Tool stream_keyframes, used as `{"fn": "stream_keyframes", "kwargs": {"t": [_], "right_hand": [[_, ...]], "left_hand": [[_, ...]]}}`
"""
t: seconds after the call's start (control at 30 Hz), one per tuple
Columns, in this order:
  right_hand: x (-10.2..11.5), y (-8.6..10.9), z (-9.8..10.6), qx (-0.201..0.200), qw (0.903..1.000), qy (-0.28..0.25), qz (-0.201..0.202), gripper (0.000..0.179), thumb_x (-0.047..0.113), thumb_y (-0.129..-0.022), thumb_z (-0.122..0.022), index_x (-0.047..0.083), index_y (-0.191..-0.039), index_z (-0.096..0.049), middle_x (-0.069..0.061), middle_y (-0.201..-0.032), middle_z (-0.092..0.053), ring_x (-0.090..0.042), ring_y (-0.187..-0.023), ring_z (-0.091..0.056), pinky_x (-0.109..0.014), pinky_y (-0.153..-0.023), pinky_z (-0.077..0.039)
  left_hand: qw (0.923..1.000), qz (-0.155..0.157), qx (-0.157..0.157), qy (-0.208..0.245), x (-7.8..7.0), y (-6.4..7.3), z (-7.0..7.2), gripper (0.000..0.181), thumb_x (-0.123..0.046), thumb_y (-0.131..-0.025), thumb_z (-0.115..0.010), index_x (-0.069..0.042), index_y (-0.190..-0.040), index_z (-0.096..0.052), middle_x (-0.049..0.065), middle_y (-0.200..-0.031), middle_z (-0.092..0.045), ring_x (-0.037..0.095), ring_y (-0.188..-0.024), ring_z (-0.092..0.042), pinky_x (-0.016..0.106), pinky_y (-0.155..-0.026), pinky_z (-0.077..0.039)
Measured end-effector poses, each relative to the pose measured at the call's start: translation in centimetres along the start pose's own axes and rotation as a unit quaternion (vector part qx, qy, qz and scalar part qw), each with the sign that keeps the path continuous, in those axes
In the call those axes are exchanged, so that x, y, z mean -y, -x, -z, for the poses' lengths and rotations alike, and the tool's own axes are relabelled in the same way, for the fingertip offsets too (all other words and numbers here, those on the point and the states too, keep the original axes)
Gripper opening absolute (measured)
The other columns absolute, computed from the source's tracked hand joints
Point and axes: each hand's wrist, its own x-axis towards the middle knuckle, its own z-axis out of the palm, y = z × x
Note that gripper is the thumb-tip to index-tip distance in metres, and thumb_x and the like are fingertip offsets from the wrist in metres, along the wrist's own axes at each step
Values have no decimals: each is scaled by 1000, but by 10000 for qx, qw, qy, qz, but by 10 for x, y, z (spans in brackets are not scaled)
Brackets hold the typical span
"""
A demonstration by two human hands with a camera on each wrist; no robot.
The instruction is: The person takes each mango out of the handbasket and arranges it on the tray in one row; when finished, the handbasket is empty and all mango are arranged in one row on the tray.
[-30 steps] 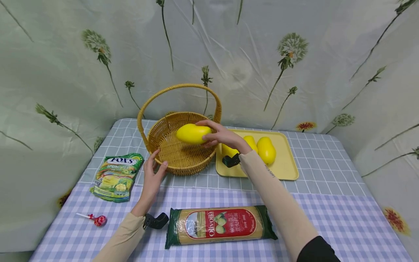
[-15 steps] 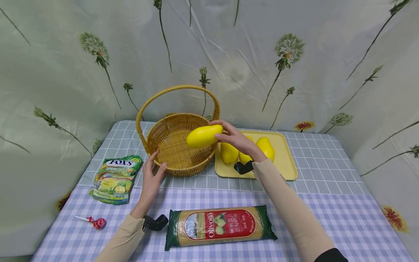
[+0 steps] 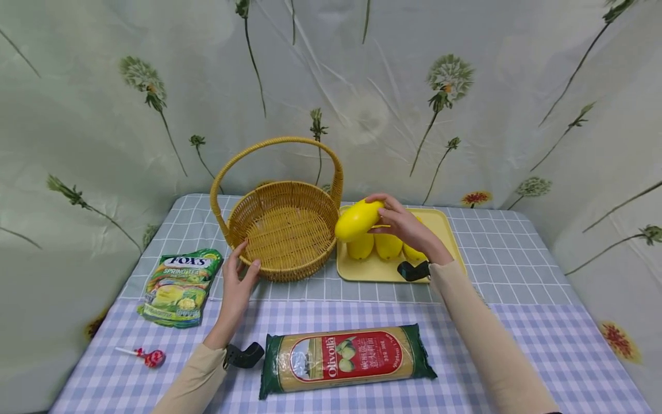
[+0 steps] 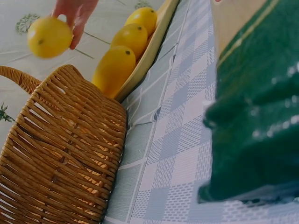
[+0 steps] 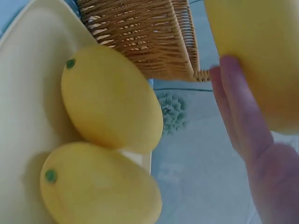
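My right hand [image 3: 405, 224] grips a yellow mango [image 3: 358, 221] in the air, between the basket and the front left of the tray. Several more mangoes lie on the pale yellow tray [image 3: 455, 253] below; two of them, an upper mango [image 5: 112, 98] and a lower mango [image 5: 100, 184], show green stem spots in the right wrist view. My left hand [image 3: 239, 287] touches the near left rim of the wicker basket [image 3: 289, 238] with thumb and fingers spread. The basket's inside is bare. In the left wrist view the held mango [image 4: 49, 37] hangs beyond the basket's side; the left hand is not seen there.
A green FOX'S candy bag [image 3: 178, 287] lies left of the basket. A lollipop [image 3: 152, 359] is at the front left. The spaghetti pack [image 3: 346, 359] lies across the near checkered cloth. The basket's tall handle [image 3: 281, 140] arches above it. A printed curtain hangs behind.
My right hand has carried the mango rightward, from above the basket to above the tray's left part. The left hand has stayed at the basket's rim.
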Motion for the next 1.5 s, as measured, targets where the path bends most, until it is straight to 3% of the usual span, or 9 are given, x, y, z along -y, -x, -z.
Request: {"fn": "stream_keyframes", "kwargs": {"t": [0.2,0.4,0.7,0.87,1.13,1.33,1.5], "right_hand": [[-4,17,17,-558,9980,279,117,19,24,-104,-41,17,-122,-46,-12,-142,-27,-28,-116,-42,-38,-95,-44],[-10,29,33,-948,9955,16,-10,18,24,-105,-38,21,-119,-49,-13,-147,-24,-27,-116,-44,-32,-94,-43],[-10,51,53,-1459,9892,122,-67,12,23,-103,-44,27,-113,-49,-7,-128,-36,-22,-109,-45,-30,-90,-43],[-11,65,67,-1643,9862,-163,-125,17,17,-102,-46,26,-114,-55,-6,-131,-37,-20,-109,-45,-26,-87,-45],[-26,84,92,-2067,9775,-170,-376,24,21,-104,-41,22,-126,-50,-8,-147,-20,-15,-112,-42,-16,-86,-47],[-31,92,101,-2420,9653,-708,-687,24,21,-103,-46,25,-126,-46,-6,-139,-26,-16,-108,-41,-17,-81,-49],[-37,94,105,-2614,9565,-168,-1287,27,21,-98,-56,35,-117,-43,-13,-142,-23,-23,-110,-37,-19,-82,-46]], "left_hand": [[10000,-10,-1,-37,0,1,1,58,-26,-101,-49,-15,-152,-24,14,-154,-5,38,-138,-19,45,-101,-40],[10000,37,-14,22,0,2,0,57,-22,-101,-49,-15,-152,-23,13,-153,-4,37,-138,-18,45,-103,-38],[10000,45,1,54,1,1,-1,57,-21,-101,-48,-16,-152,-23,13,-154,-2,39,-138,-17,46,-103,-37],[10000,68,-32,29,2,2,-1,57,-20,-101,-48,-16,-152,-23,12,-155,-2,39,-138,-18,47,-103,-38],[10000,55,-57,-10,2,2,0,56,-22,-101,-49,-16,-151,-24,14,-153,-4,39,-138,-20,42,-101,-39],[9999,146,16,14,-8,5,-1,58,-21,-101,-48,-12,-152,-21,16,-153,-3,40,-138,-18,46,-103,-36],[10000,76,-23,21,1,1,-2,56,-21,-101,-48,-16,-152,-23,13,-154,-3,39,-138,-19,43,-102,-38]]}}
